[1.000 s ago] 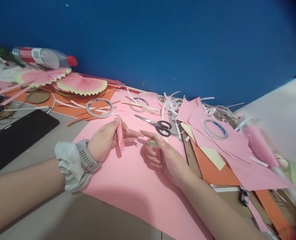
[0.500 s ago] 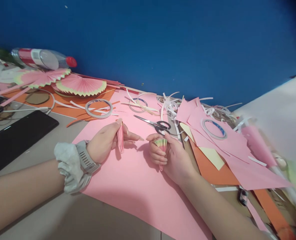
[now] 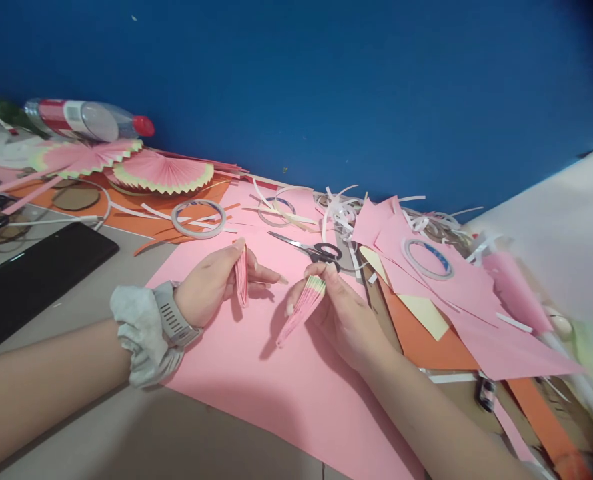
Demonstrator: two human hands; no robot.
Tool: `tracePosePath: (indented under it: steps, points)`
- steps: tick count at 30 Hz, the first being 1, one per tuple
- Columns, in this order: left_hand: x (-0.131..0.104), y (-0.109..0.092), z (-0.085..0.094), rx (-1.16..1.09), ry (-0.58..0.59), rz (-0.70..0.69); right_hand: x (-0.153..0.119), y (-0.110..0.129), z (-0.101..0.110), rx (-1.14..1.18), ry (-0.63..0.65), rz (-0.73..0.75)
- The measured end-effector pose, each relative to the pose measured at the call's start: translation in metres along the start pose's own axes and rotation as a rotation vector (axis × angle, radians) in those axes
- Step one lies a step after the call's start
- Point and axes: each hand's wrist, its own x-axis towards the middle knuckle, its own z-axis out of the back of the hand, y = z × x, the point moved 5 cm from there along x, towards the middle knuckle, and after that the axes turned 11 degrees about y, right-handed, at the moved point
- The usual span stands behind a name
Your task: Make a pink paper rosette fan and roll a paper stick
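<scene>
Between the thumb and fingers of my left hand is a narrow pleated pink paper strip, held on edge. My right hand pinches a folded paper fan, pink with a pale yellow-green band at its upper end. Its pink end points down and to the left. Both hands are over a large pink paper sheet, with a gap between them. Black-handled scissors lie just beyond my right hand, blades pointing left.
Tape rolls lie beyond my hands. Finished pleated fans and a plastic bottle are at the back left, near a black phone. Pink sheets and white paper scraps cover the right side. A blue wall stands behind.
My right hand has turned the folded fan from nearly upright to a slant, and more of its pink pleats now show. My left hand has barely moved.
</scene>
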Motion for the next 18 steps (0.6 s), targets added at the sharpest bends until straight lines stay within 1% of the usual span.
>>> tracePosePath:
  steps: [3,6,10,13,15,18]
  points:
    - [0.000,0.000,-0.001,0.000,0.012,0.001,0.000,0.000,0.001,-0.056,-0.009,0.000]
    - [0.000,-0.001,-0.003,0.015,0.015,0.012,0.000,-0.001,0.004,-0.134,-0.046,0.021]
    - [0.000,0.000,-0.003,0.020,0.025,0.008,0.000,0.002,0.011,-0.359,-0.117,0.089]
    - [0.001,0.001,-0.001,-0.002,0.036,0.010,-0.002,0.006,0.014,-0.530,-0.167,0.095]
    - [0.001,0.001,-0.001,-0.013,0.045,0.012,-0.004,0.008,0.013,-0.618,-0.173,0.080]
    - [0.001,0.002,-0.002,-0.013,0.051,0.011,-0.006,0.008,0.009,-0.720,-0.142,0.045]
